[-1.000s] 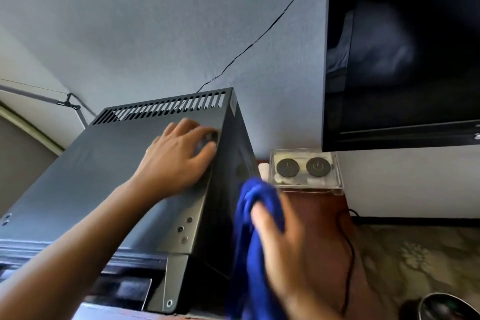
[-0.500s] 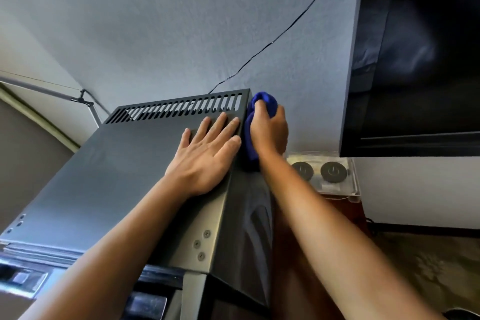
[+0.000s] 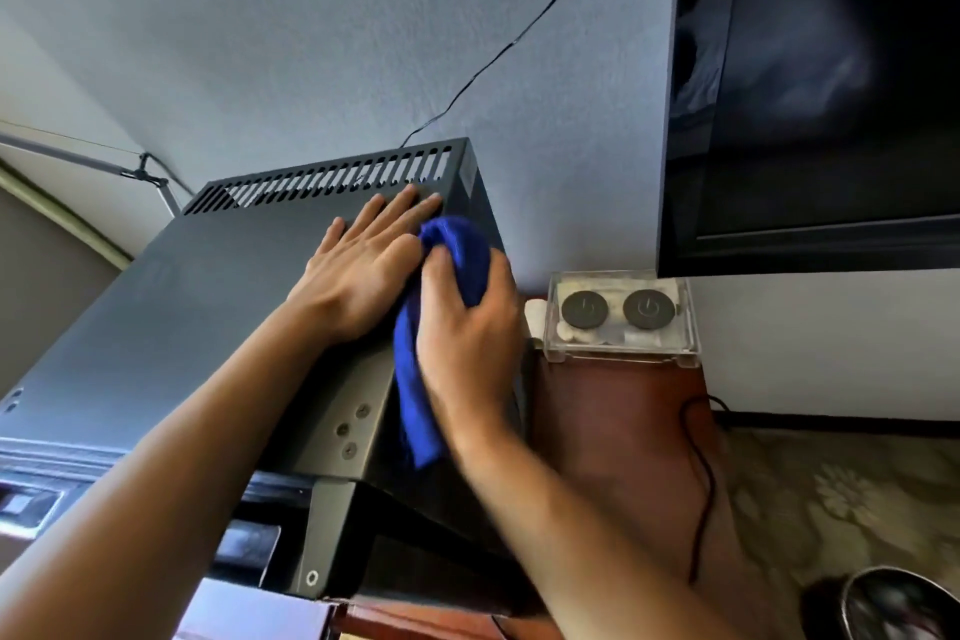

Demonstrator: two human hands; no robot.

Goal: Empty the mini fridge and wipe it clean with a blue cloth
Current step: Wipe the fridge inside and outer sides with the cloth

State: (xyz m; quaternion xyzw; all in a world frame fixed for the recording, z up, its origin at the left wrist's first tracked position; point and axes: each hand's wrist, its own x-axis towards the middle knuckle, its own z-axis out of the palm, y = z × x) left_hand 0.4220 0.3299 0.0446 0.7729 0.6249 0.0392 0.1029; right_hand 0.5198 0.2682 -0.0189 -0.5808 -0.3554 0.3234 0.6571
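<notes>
While your left hand lies flat on the top panel of the mini fridge, fingers straight and held together, their tips reach almost to the row of vent slots at the back edge. Item, right hand: fingers and thumb curled round the blue cloth, which you hold bunched against the fridge's upper right edge, just beside your left hand; a tail of the cloth hangs down the fridge's dark right side. Item, fridge: grey metal casing, seen from above and in front, three screws on a bracket near the front right corner; its interior is not visible from here. Item, wall: grey, behind the fridge, with a thin black cable running up across it. Item, dark screen: mounted on the wall at your right. Item, clear plastic box: under the screen, on a reddish-brown surface beside the fridge, carrying two round dark discs marked with power symbols. Item, second black cord: trailing down over that surface. Item, patterned floor: lower right, with a round shiny object, blurred, at the corner.
</notes>
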